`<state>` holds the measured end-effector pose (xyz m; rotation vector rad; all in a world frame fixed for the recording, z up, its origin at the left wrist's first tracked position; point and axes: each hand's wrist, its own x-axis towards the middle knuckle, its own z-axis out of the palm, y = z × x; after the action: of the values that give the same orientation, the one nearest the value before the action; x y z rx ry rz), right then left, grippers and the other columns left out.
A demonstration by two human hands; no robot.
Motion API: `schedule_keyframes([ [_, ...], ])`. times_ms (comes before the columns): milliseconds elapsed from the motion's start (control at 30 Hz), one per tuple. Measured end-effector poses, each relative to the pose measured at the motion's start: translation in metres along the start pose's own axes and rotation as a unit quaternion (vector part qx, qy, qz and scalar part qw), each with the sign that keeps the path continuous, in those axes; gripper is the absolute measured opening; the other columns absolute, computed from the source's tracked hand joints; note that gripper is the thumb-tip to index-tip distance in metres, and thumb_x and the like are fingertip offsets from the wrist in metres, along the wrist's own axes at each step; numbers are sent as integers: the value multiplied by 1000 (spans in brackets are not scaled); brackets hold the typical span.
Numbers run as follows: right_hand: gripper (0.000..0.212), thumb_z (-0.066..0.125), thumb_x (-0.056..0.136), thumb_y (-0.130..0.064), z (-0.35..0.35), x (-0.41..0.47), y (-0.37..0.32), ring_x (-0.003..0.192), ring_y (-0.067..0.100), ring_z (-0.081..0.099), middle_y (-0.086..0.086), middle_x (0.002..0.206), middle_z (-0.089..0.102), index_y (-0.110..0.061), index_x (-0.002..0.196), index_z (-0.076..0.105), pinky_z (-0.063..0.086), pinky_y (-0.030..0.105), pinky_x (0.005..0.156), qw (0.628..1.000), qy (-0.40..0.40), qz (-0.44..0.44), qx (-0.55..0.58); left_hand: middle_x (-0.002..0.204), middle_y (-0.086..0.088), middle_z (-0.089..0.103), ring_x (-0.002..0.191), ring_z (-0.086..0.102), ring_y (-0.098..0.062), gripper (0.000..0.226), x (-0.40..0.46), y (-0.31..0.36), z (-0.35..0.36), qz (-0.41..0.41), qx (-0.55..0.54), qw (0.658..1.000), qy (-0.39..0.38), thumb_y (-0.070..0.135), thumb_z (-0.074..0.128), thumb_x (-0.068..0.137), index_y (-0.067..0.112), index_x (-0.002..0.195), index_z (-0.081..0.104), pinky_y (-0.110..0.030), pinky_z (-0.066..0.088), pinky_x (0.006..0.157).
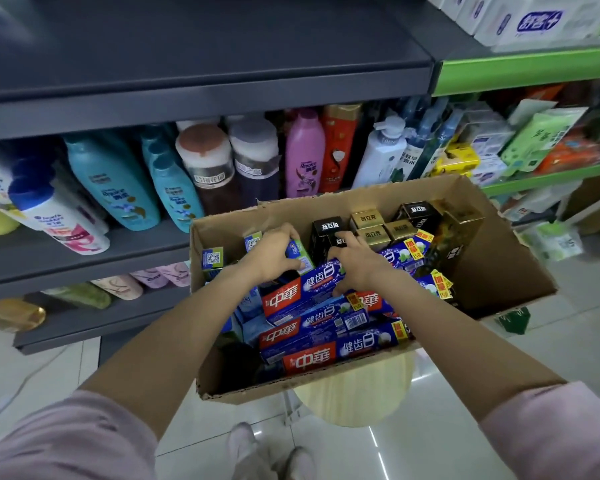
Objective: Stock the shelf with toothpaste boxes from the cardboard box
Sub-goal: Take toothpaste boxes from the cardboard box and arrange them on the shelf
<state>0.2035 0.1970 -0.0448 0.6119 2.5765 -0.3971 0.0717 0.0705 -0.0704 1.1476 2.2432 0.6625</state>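
Cardboard box (492, 244): open-topped, resting on a round pale wooden stool (354, 393) in front of the shelves, its flaps gone or folded out of sight; full of toothpaste boxes.
Left hand (274, 258): reaching into the box's far left part, fingers curled over the top of an upright green-and-blue toothpaste box (300, 258), gripping it.
Right hand (357, 265): also inside the box, just beside the left hand; fingertips curled onto a black toothpaste box (326, 233) standing on end, thumb down against the blue packs below. Whether it truly grips the black box or only touches it, I cannot tell.
Blue-and-red toothpaste boxes (312, 341): lying flat in stacked rows across the near half of the box, several with yellow price stickers (442, 284).
Gold toothpaste boxes (371, 226): standing on end at the far side, beside more black ones (418, 211).
Small blue boxes with QR codes (212, 258): upright along the left wall of the cardboard box.
Top shelf (201, 46): dark grey, bare, directly above and behind the box.
Middle shelf (84, 251): lined with shampoo bottles (115, 188) in teal, white, pink, red and brown.
Lower shelf (59, 334): bottles lying down, pale pink and green.
Green-edged shelving (527, 69): to the right, holding white cartons and packets.
Sleeves (66, 441): pale pink, pushed up the forearms.
Floor (447, 452): glossy light tiles; slippered feet (243, 441) visible below the stool.
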Motion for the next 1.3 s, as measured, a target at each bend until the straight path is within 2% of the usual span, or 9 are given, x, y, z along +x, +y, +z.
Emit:
schedule_keyframes([
  [233,67,80,72,-28,10,-8,-3,142,28,12,6,153,9,-16,130,46,32,46,110,999,20,9,43,100,-6,53,91,53,-16,35,-26,25,-27,-2,-113,969,221,18,73,78,11,110,60,-23,40,81],
  [533,86,73,77,-42,2,-16,-29,135,30,30,11,145,32,-21,145,27,31,42,111,986,30,-38,157,86,-12,62,85,56,-23,35,-57,24,-52,-110,-114,927,341,45,72,75,14,79,56,-28,37,72],
  [733,69,69,83,-34,-1,-12,-44,123,28,46,15,135,44,-13,139,33,38,34,100,964,76,-48,251,76,-10,71,77,69,-24,37,-69,20,-54,-135,-174,932,287,51,71,73,16,69,60,-37,56,76],
  [900,44,59,92,-28,-3,0,-50,105,30,54,15,118,56,-1,122,41,37,30,78,954,122,-18,273,100,-2,73,96,68,-15,50,-77,9,-47,-73,-301,944,117,41,78,71,18,113,62,-39,50,97],
  [933,43,55,94,-30,-2,1,-50,100,29,53,15,113,56,0,122,41,36,30,76,951,122,-17,284,109,-5,69,104,65,-17,67,-79,4,-47,-94,-263,958,68,36,80,71,13,127,52,-37,48,99],
  [1000,42,49,96,-33,2,2,-47,91,25,50,13,104,54,0,122,42,35,31,74,939,116,-14,323,126,-12,58,116,55,-24,76,-81,-5,-45,-134,-2,991,-22,33,80,71,6,133,45,-34,45,98],
  [1067,41,48,97,-34,8,3,-42,94,28,53,15,107,57,-1,121,45,39,36,77,930,113,-9,349,126,-13,53,118,49,-28,57,-83,-9,-40,-132,239,959,-75,37,76,75,8,120,56,-37,41,95],
  [1167,37,50,96,-32,12,1,-37,103,33,58,19,112,60,-4,120,47,46,42,85,921,110,-21,373,122,-10,56,117,50,-29,43,-77,-11,-34,-117,297,945,-69,36,71,81,10,112,57,-40,38,94],
  [1300,33,49,97,-28,10,-6,-39,94,24,58,13,104,58,-6,120,46,47,39,79,899,124,-58,417,114,-7,62,107,56,-27,36,-78,-21,-36,-74,214,973,-35,35,67,84,14,111,56,-35,41,85],
])
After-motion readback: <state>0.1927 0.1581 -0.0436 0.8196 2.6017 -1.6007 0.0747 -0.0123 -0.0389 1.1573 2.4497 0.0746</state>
